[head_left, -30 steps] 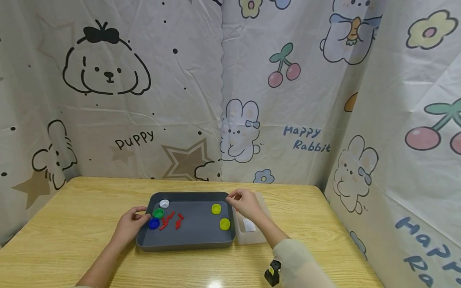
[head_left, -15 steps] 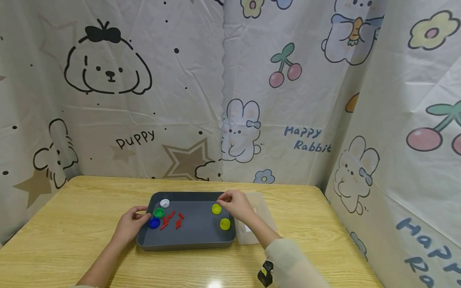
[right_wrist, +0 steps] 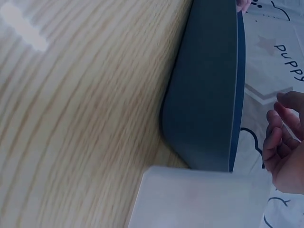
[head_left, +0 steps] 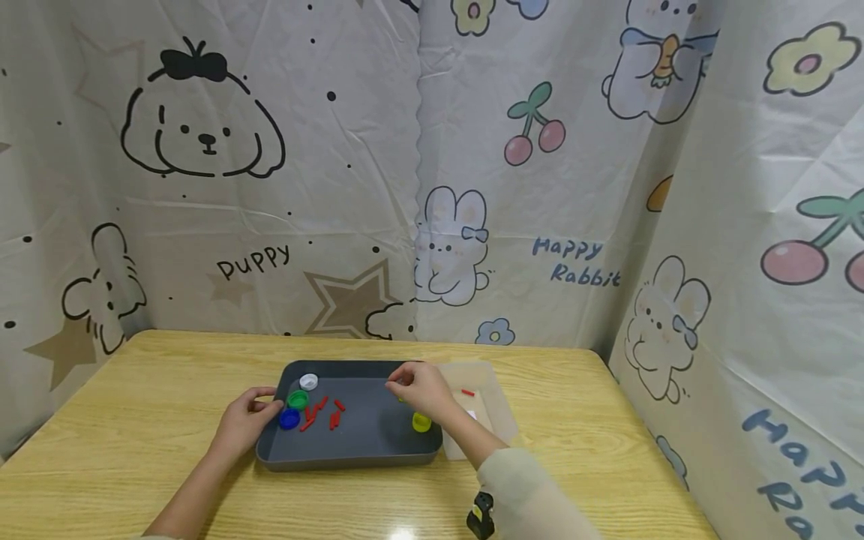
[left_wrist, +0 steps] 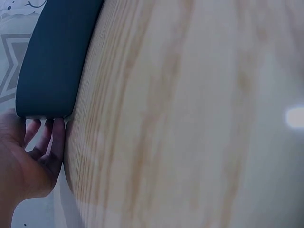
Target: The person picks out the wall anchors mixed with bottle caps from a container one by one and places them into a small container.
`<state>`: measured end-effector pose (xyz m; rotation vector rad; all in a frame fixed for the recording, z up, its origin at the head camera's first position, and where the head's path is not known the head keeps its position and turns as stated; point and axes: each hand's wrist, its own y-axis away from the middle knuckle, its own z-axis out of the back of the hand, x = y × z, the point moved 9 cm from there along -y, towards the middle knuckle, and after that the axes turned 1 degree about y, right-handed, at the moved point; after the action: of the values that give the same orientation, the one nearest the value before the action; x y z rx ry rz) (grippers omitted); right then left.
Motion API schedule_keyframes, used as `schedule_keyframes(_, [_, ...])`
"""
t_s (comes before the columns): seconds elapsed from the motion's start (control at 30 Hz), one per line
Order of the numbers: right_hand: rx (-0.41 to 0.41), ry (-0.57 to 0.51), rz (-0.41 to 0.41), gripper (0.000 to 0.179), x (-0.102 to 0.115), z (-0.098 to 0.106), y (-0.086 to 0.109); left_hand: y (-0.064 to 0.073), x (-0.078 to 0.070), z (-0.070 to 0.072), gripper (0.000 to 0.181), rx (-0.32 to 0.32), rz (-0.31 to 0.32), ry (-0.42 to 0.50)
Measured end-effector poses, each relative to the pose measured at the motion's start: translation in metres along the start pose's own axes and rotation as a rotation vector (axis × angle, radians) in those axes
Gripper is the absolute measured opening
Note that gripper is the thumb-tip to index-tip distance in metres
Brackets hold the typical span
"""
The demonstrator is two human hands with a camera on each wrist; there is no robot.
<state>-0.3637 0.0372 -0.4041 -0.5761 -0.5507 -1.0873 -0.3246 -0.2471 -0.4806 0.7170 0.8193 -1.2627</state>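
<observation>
At its left end, my left hand (head_left: 250, 416) grips the dark grey tray (head_left: 364, 442); the left wrist view shows thumb and fingers (left_wrist: 58, 137) at the end wall. My right hand (head_left: 424, 390) is above the tray's right part, thumb and forefinger brought together in a pinch. In the right wrist view the right hand (right_wrist: 287, 142) is partly cut off, and anything between its fingertips is too small to make out. White (head_left: 308, 382), green (head_left: 298, 400) and blue caps (head_left: 289, 418) lie beside several short red sticks (head_left: 307, 424). One yellow cap (head_left: 421, 422) shows; another is mostly hidden under the right hand.
A translucent box (head_left: 496, 409) adjoins the tray's right end, with a red stick (head_left: 468, 392) and a white label in it. The wooden table (head_left: 324, 502) extends all round. A printed curtain (head_left: 351, 187) hangs behind. Something small and black (head_left: 481, 515) is at the right sleeve.
My right hand has moved left from the box's edge to over the tray, uncovering the red stick in the box and covering a yellow cap. The left hand has stayed at the tray's end.
</observation>
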Motion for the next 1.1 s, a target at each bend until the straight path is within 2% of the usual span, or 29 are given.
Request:
schedule_keyframes(0.5, [0.042, 0.054, 0.014, 0.011, 0.008, -0.032, -0.002, 0.000, 0.000, 0.002, 0.049, -0.001, -0.002, 0.006])
schedule_keyframes(0.93, [0.057, 0.185, 0.042, 0.009, 0.015, -0.056, -0.002, 0.000, 0.001, 0.001, 0.047, -0.004, -0.001, 0.005])
schedule_keyframes(1.1, [0.063, 0.200, 0.045, 0.009, 0.018, -0.060, -0.002, 0.001, 0.000, 0.001, 0.046, -0.005, -0.005, 0.011])
